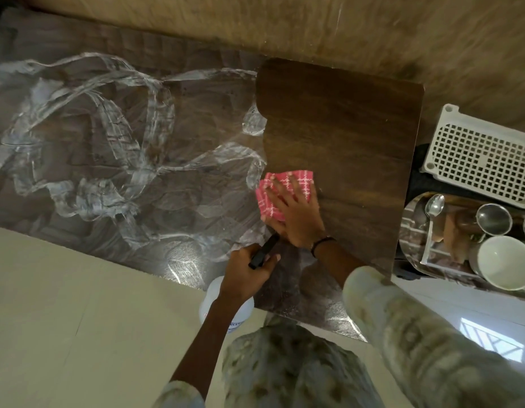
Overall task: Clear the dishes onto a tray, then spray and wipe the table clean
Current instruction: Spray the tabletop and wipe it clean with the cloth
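- head view: right hand (296, 213) lies flat, fingers spread, pressing the cloth (285, 189) on the tabletop (343, 128).
- left hand (249, 272) near the cloth grips the spray bottle (226, 307) at the tabletop edge.
- tray (414, 231) with dishes sits right of the tabletop.

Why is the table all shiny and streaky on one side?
The left part of the table is covered in wet, whitish swirls, so it looks odd. The right part is dry and dark. The right hand presses a pink cloth at the edge between them.
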Action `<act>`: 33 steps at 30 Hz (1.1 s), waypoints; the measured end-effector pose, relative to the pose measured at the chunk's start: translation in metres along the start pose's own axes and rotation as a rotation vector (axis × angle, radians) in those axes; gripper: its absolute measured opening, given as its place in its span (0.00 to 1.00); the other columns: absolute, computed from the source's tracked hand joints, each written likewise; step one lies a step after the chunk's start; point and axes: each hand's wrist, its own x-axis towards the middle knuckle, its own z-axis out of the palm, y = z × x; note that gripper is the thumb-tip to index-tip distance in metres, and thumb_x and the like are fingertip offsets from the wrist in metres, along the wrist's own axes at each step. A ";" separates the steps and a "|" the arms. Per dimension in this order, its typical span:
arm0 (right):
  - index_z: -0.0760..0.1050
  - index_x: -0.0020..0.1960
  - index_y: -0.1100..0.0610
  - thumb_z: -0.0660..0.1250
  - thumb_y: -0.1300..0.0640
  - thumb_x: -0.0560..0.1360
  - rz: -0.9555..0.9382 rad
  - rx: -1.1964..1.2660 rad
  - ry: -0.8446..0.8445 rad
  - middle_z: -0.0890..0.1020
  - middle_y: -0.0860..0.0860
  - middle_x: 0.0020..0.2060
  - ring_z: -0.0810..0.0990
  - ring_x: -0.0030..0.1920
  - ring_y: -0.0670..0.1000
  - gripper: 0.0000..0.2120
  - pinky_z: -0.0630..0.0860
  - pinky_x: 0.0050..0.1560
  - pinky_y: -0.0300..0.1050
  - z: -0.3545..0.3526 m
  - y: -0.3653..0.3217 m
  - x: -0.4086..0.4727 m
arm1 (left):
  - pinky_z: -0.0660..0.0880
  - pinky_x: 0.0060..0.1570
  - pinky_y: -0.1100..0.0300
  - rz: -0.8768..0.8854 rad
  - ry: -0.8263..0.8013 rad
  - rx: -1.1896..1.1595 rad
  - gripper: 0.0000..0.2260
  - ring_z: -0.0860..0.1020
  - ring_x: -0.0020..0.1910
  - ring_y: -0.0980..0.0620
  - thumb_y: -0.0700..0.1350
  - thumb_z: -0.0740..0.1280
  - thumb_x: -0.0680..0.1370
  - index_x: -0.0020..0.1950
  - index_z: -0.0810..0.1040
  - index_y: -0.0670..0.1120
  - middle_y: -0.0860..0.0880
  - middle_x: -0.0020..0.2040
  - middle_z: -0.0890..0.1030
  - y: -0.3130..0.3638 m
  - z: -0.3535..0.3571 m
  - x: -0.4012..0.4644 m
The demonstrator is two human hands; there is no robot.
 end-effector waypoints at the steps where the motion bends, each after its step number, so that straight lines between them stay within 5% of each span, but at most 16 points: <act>1: 0.56 0.77 0.47 0.49 0.33 0.75 -0.071 -0.016 -0.007 0.59 0.50 0.76 0.54 0.76 0.62 0.34 0.54 0.68 0.74 0.004 -0.004 -0.010 | 0.72 0.37 0.60 0.000 -0.010 -0.004 0.11 0.76 0.31 0.50 0.47 0.73 0.72 0.38 0.78 0.40 0.42 0.32 0.80 -0.001 0.001 -0.004; 4: 0.56 0.76 0.47 0.51 0.34 0.74 -0.234 -0.044 0.012 0.59 0.50 0.76 0.53 0.76 0.60 0.34 0.51 0.70 0.71 0.014 0.015 -0.043 | 0.72 0.37 0.59 -0.001 -0.028 -0.009 0.09 0.76 0.32 0.49 0.46 0.73 0.72 0.36 0.76 0.45 0.44 0.32 0.79 -0.004 0.005 -0.018; 7: 0.54 0.77 0.45 0.48 0.31 0.75 -0.127 -0.029 0.008 0.57 0.49 0.77 0.52 0.77 0.59 0.34 0.53 0.70 0.72 0.009 0.044 -0.060 | 0.72 0.35 0.59 -0.010 -0.071 0.021 0.09 0.74 0.29 0.52 0.47 0.72 0.72 0.34 0.75 0.50 0.48 0.30 0.78 -0.013 0.012 -0.032; 10: 0.53 0.77 0.45 0.46 0.30 0.75 0.015 -0.017 -0.022 0.55 0.48 0.77 0.50 0.77 0.58 0.35 0.51 0.71 0.71 0.001 0.049 -0.062 | 0.76 0.34 0.51 -0.011 -0.117 0.077 0.11 0.77 0.29 0.48 0.54 0.70 0.70 0.38 0.77 0.46 0.46 0.31 0.79 -0.026 0.021 -0.044; 13: 0.54 0.77 0.45 0.46 0.30 0.75 0.023 -0.031 -0.050 0.56 0.48 0.77 0.50 0.77 0.58 0.35 0.50 0.71 0.71 0.000 0.045 -0.063 | 0.75 0.32 0.55 0.000 -0.124 0.127 0.15 0.79 0.31 0.45 0.55 0.69 0.70 0.44 0.81 0.43 0.48 0.30 0.79 -0.033 0.027 -0.054; 15: 0.54 0.77 0.45 0.47 0.30 0.75 0.026 -0.029 -0.050 0.55 0.48 0.77 0.50 0.77 0.58 0.35 0.50 0.71 0.71 0.001 0.047 -0.063 | 0.71 0.30 0.59 0.010 -0.117 0.159 0.16 0.78 0.29 0.44 0.56 0.69 0.70 0.43 0.81 0.43 0.51 0.26 0.75 -0.038 0.029 -0.058; 20: 0.53 0.77 0.46 0.46 0.30 0.75 0.018 -0.018 -0.046 0.54 0.48 0.77 0.50 0.77 0.59 0.36 0.51 0.70 0.72 0.001 0.046 -0.062 | 0.76 0.32 0.51 -0.065 -0.067 0.109 0.17 0.78 0.28 0.45 0.55 0.71 0.69 0.39 0.80 0.41 0.44 0.30 0.80 -0.049 0.029 -0.059; 30: 0.56 0.76 0.46 0.48 0.32 0.77 0.165 0.084 0.045 0.58 0.48 0.77 0.51 0.77 0.59 0.32 0.45 0.69 0.72 0.012 -0.010 -0.060 | 0.67 0.28 0.61 -0.054 0.012 0.057 0.14 0.72 0.24 0.48 0.50 0.73 0.71 0.36 0.78 0.39 0.44 0.27 0.78 -0.049 0.010 -0.053; 33: 0.55 0.77 0.47 0.48 0.33 0.77 0.063 0.085 0.013 0.57 0.49 0.77 0.51 0.77 0.59 0.32 0.50 0.69 0.75 0.021 -0.043 -0.065 | 0.68 0.29 0.64 0.005 0.016 0.007 0.10 0.72 0.25 0.53 0.47 0.73 0.72 0.34 0.77 0.44 0.53 0.26 0.77 -0.049 0.003 -0.054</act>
